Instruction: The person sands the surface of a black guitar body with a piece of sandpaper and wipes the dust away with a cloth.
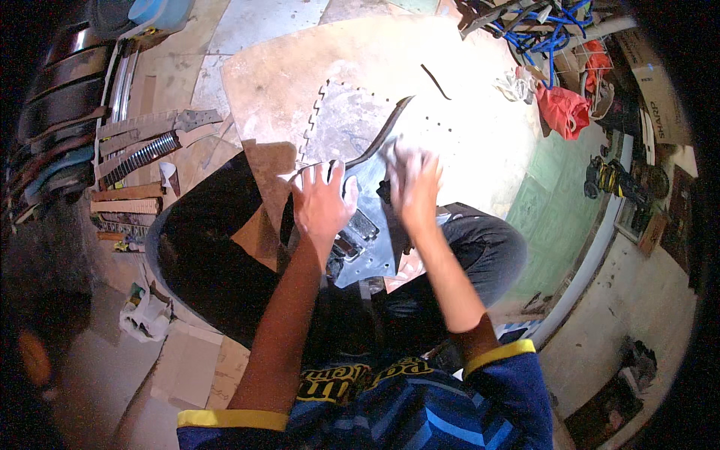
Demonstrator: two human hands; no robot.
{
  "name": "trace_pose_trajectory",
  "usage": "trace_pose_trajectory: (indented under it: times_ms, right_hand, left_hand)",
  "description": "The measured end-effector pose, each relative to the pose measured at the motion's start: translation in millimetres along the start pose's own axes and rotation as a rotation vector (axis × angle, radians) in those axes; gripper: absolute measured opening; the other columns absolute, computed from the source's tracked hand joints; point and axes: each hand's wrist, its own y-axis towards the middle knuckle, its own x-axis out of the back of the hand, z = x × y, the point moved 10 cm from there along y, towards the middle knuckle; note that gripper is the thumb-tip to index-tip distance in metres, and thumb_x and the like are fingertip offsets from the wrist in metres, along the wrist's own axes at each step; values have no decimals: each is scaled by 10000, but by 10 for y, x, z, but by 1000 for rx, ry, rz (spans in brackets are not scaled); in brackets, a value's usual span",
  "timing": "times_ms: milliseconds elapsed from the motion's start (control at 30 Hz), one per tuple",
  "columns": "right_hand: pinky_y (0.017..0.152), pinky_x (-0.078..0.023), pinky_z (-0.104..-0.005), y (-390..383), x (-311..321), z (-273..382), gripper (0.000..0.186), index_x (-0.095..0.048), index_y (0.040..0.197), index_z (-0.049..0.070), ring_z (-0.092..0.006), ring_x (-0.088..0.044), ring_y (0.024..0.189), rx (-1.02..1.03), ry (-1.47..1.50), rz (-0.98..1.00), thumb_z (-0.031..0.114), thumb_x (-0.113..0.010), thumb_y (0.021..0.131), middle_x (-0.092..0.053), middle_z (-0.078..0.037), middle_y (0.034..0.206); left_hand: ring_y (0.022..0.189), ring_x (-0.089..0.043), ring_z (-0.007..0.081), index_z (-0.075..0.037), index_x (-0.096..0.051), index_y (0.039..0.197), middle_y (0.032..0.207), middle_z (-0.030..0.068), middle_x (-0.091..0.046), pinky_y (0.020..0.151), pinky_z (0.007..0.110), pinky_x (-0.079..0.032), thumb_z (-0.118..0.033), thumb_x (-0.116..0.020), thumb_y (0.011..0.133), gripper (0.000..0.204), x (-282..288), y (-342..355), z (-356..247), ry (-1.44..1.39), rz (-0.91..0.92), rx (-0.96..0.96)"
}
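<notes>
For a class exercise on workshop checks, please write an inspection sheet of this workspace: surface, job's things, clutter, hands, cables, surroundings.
Surface: pale board, marked and stained.
Job's things: grey-blue guitar body, partly covered.
Clutter: black strip and small dark bits on the board.
Hands: left hand spread on the body; right hand blurred, on or above it.
Cables: blue tangle, upper right.
Surroundings: guitar necks at left, red bag at right.

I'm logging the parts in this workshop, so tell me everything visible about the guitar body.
The guitar body has a blue-grey face, a dark edge, a slender curved horn pointing away from the person, and dark, roughly rectangular recesses or fittings. Its material is unclear. It lies face up at the lap, the left hand on its left side, the blurred right hand at its right.
</notes>
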Motion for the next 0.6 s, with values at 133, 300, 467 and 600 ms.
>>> trace_pose_trajectory:
  times_ms: [133, 300, 467, 600]
  right_hand:
    - [934, -449, -527, -110, -27, 21, 540, -628, 1346, 137, -431, -550, 1097, -3, 11, 91, 87, -789, 834, -572, -233, 1208]
    - [882, -477, -548, 507, 23, -116, 391, -640, 1265, 93, -461, -548, 1067, -74, 12, 23, 147, -732, 889, -548, -258, 1204]
    - [894, -473, -552, -220, 8, 107, 480, -636, 1337, 128, -434, -551, 1081, 14, 35, 64, 116, -744, 870, -561, -243, 1205]
    - [879, -474, -507, 456, -69, -182, 453, -642, 1318, 123, -412, -569, 1040, -39, -40, -12, 123, -756, 879, -583, -234, 1161]
  left_hand:
    - [1264, -521, 442, -97, -653, 1328, 1330, 256, -608, 1063, 578, -436, -383, -617, 971, 458, -76, -6, 30, 28, 35, 7]
    - [1258, -532, 416, -115, -654, 1333, 1331, 232, -623, 1087, 562, -402, -432, -590, 972, 484, -189, -60, 105, -1, -53, -13]
    - [1212, -554, 394, -114, -663, 1304, 1262, 210, -649, 1059, 544, -416, -425, -596, 970, 462, -93, -49, 60, 83, -21, -40]
    - [1169, -588, 384, -110, -668, 1286, 1223, 199, -658, 1003, 527, -450, -418, -599, 968, 449, -53, -57, 37, 130, -17, -43]
